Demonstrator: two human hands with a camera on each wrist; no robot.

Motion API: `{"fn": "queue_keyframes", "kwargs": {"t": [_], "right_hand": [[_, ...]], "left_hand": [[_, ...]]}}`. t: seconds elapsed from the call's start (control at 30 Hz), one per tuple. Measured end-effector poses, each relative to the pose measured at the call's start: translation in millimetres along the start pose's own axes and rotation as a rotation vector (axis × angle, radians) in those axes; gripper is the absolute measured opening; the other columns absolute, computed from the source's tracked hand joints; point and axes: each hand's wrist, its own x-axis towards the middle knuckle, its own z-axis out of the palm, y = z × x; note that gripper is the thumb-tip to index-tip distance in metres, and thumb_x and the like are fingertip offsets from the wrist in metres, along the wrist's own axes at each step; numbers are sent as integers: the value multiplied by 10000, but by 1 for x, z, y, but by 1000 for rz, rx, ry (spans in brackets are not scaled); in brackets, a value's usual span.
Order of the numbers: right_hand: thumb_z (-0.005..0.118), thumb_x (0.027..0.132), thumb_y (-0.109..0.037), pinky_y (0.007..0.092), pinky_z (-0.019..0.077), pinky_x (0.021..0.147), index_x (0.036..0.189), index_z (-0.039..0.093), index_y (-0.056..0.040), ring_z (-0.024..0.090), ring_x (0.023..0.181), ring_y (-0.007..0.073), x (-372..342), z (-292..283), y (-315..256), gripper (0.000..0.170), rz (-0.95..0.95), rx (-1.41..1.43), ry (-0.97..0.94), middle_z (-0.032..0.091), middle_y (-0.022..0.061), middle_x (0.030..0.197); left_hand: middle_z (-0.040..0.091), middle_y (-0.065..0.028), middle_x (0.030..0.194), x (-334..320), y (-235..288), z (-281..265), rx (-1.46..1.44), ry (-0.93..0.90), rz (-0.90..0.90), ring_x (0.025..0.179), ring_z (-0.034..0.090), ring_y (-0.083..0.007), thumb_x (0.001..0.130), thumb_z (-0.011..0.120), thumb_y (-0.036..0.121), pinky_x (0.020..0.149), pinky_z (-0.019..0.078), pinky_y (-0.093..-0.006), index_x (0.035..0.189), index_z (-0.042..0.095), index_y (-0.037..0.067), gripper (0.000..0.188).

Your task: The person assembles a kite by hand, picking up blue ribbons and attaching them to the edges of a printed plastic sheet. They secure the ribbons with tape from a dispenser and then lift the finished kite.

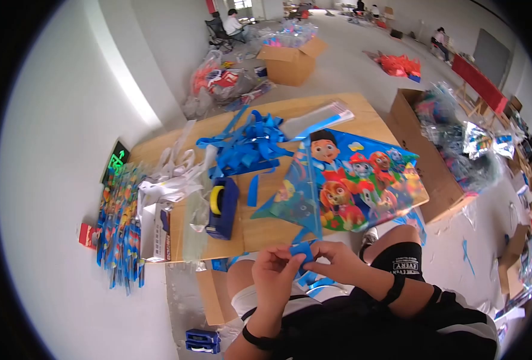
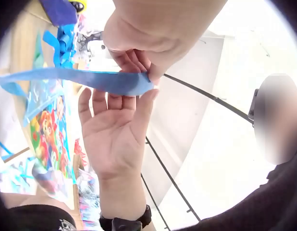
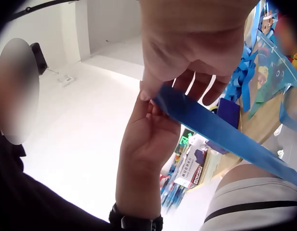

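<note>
Just in front of the person's body, head view: left hand (image 1: 272, 273) and right hand (image 1: 337, 261) close together, each pinching the blue ribbon (image 1: 302, 251) between thumb and fingers. Beyond both hands, the tabletop (image 1: 248, 231) carries a tape dispenser (image 1: 222, 210), ahead and to the left; a heap of blue ribbons (image 1: 251, 141), farther ahead; a printed plastic sheet (image 1: 362, 186), ahead of the right hand. Left wrist view: ribbon end between the hands, left hand above, right fingers extended beneath. Right wrist view: right hand above; ribbon slants down away from its thumb.
</note>
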Motion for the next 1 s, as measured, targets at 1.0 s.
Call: {"fn": "queue_keyframes", "kwargs": {"t": [1.0], "right_hand": [[751,905,-96,272,508,725,956,684,6,641,778,112,-96,-71,-34,132,-106,70,218,700,60,844]], "left_hand": [[594,-8,814,-27,-2,90,142,-344,38,728,539,-45,868,767,-15,638,413,-209,896,621,21,153]]}}
